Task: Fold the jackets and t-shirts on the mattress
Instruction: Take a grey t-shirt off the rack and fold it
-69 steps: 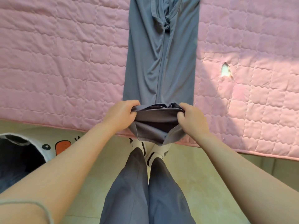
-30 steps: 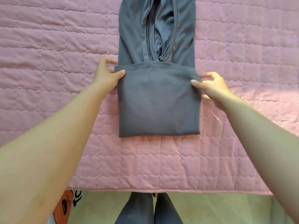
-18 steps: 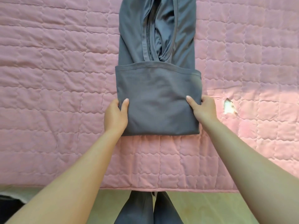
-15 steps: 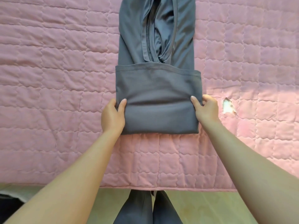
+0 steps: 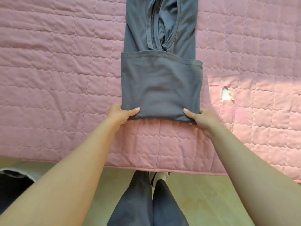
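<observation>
Jacket (image 5: 160, 88), grey and zip-fronted, lay lengthwise in the middle of the pink quilted mattress (image 5: 57, 70). Its lower part was doubled up over the body, so that the stitched hem (image 5: 161, 56) ran across the cloth just below the open zip (image 5: 153, 22). The collar end went out of view at the top.

The left hand (image 5: 121, 113) pinched the near left corner of the doubled part, thumb flat on top and fingers tucked under, out of sight. The right hand (image 5: 199, 117) pinched the near right corner the same way. Both sat on the folded edge nearest the person.

The cloth looked thin, smooth and limp, with soft creases around the zip and no stiffness in the layers. It was probably light and a little slippery, apt to slide layer over layer or sag in the middle if lifted by the corners alone. The folded edge, taken at both corners with fingers beneath all the layers, seemed the right hold for a further fold toward the collar. The zip side would likely bulk more than the plain panel, so that fold might sit uneven.

A small tear (image 5: 226, 95) in the mattress cover lay to the right, well apart from the jacket.
</observation>
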Demonstrator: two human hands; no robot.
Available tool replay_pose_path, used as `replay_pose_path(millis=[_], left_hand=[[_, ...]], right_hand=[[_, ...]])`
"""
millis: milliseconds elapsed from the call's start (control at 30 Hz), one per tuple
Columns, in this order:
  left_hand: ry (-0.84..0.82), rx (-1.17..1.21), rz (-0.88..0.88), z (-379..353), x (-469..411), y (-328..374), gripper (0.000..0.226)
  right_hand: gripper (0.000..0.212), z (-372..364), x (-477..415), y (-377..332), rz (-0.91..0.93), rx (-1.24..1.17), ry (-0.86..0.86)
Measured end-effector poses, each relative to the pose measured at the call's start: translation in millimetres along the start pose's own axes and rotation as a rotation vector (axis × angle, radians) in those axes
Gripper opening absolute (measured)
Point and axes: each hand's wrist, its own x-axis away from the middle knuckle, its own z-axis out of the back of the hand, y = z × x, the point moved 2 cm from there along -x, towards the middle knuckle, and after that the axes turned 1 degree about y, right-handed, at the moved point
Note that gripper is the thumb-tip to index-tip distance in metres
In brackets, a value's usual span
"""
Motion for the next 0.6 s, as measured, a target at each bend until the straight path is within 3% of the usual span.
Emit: replay_pose_path(millis=[100, 200, 333, 467, 600], left_hand=[[-0.016, -0.021, -0.006, 7.1, 12.6, -16.1, 0.035], [-0.03, -0.196, -0.029, 12.6, 39.0, -46.2, 0.029], [-0.093, -0.268, 0.071, 14.7, 76.6, -106.0, 0.028], [-0.17, -0.123, 0.119, 15.3, 93.6, -124.3, 0.03], [-0.321, 0.074, 0.16, 19.7, 92.4, -93.8, 0.034]], right_hand=[[0.027, 1.3, 11.4, 13.6, 0.017, 0.007, -0.02], [0.02, 5.3, 36.7, 49.1, -0.045, 0.062, -0.025], [0.033, 14.2, 76.2, 111.7, -0.211, 0.047, -0.057], [0.034, 18.5, 99.9, 109.8, -0.301, -0.068, -0.19], [0.037, 20.4, 104.2, 62.7, -0.301, -0.206, -0.316]])
